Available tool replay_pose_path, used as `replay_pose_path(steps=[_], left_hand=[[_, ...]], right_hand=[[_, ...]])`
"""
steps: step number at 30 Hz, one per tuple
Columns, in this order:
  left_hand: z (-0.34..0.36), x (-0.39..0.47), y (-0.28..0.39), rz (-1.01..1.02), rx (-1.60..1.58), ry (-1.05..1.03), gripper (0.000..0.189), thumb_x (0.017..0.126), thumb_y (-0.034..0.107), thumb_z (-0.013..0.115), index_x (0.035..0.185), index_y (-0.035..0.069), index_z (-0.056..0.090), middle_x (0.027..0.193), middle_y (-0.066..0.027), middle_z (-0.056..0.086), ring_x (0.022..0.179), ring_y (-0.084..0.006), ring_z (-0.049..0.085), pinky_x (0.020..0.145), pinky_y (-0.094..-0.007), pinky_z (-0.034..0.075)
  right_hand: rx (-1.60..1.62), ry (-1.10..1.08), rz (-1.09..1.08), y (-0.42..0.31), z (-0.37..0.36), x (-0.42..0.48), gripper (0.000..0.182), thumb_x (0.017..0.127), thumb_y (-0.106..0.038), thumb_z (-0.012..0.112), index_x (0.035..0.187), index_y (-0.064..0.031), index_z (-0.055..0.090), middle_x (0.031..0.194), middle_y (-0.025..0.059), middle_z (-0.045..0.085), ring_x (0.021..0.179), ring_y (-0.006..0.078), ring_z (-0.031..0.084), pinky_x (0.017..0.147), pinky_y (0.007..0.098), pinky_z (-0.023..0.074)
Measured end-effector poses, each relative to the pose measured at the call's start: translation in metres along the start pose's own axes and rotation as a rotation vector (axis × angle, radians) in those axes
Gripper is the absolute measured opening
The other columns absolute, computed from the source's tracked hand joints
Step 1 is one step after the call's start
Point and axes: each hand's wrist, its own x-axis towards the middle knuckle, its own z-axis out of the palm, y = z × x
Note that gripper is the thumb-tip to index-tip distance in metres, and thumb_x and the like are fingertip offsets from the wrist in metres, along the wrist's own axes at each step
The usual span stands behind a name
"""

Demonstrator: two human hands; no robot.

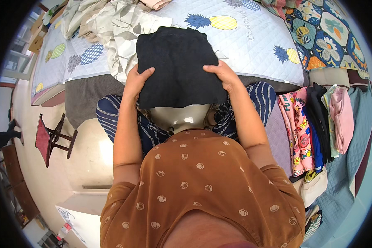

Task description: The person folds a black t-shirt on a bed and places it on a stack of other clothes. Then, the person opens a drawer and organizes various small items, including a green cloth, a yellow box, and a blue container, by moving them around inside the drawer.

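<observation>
A black folded garment (176,68) is held up in front of me, above my lap and the edge of the bed. My left hand (137,79) grips its left side, the thumb on top and the fingers hidden beneath. On the opposite side my right hand (223,74) holds it the same way. The cloth looks fairly flat, with its lower edge hanging over my knees. Behind its upper left lies a crumpled white leaf-patterned cloth (121,34) on the pineapple-print quilted bedspread (254,59).
To my right, folded clothes lie in a row, among them a pink printed garment (300,133) and a plain pink one (342,119). A small folding stool (54,139) stands on the floor at left. A plastic bottle (64,230) is at lower left. Another person's dark-clothed legs (7,138) show far left.
</observation>
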Motion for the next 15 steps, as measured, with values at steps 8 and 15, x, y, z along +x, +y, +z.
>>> replay_pose_path(steps=[8, 15], left_hand=[[-0.007, 0.02, -0.01, -0.055, -0.076, 0.092, 0.037, 0.091, 0.017, 0.067, 0.115, -0.009, 0.059, 0.098, -0.0157, 0.069, 0.081, -0.0205, 0.068, 0.071, -0.0295, 0.055], [-0.01, 0.009, -0.004, -0.139, -0.157, 0.003, 0.046, 0.087, 0.018, 0.072, 0.12, -0.01, 0.057, 0.105, -0.0172, 0.069, 0.085, -0.0221, 0.069, 0.078, -0.032, 0.056]], right_hand=[[0.024, 0.18, -0.056, 0.01, -0.017, 0.009, 0.045, 0.088, -0.012, 0.068, 0.128, 0.0031, 0.055, 0.11, 0.0145, 0.067, 0.093, 0.0235, 0.067, 0.083, 0.0339, 0.0559], [-0.727, 0.339, -0.383, 0.046, -0.013, 0.021, 0.067, 0.081, -0.028, 0.075, 0.133, 0.0036, 0.048, 0.126, 0.0213, 0.055, 0.118, 0.0323, 0.053, 0.099, 0.0418, 0.045]])
